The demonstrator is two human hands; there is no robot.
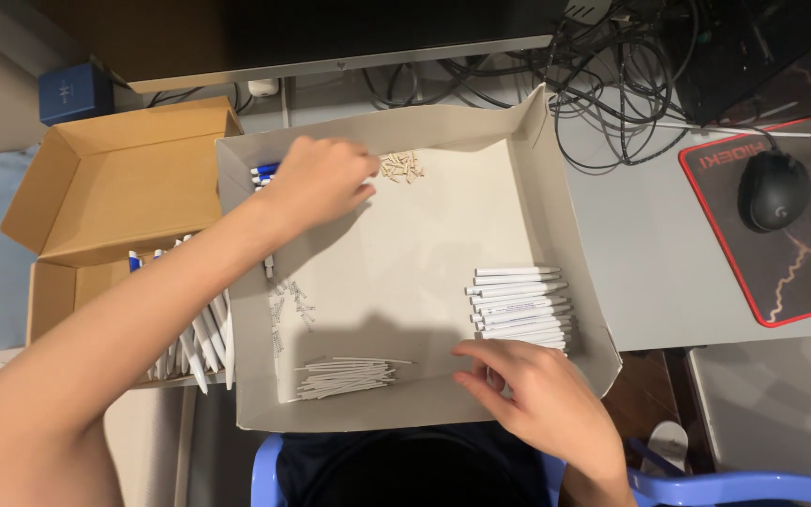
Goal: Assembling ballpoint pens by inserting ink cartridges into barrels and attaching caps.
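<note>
Two hands work inside a shallow white cardboard tray [556, 197].
Left hand [316, 178] covers blue pen parts [263, 173], grip unclear; right hand [527, 390] hides whatever it pinches beside white pen barrels [521, 302].

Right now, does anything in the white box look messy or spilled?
Mostly it is sorted into piles. Only the small springs near the left wall lie scattered loosely, not heaped like the white barrels. The left hand reaches toward the tiny tan pieces.
</note>
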